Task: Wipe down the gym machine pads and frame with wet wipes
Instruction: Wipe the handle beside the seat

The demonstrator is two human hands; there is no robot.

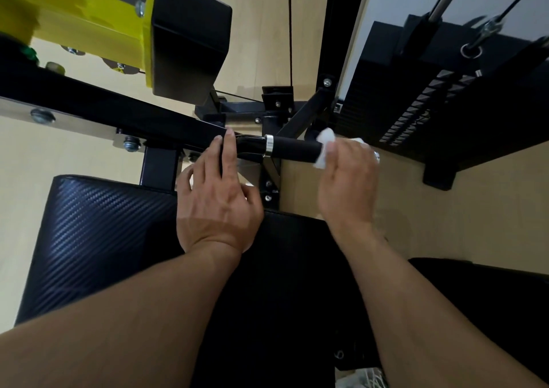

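Clenching a wet wipe round the handle, right grip; left grip released.

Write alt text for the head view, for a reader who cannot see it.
The right hand holds a white wet wipe round the end of a black handle grip on a gym machine. The left hand rests its fingers on the black frame bar, above a black textured pad.
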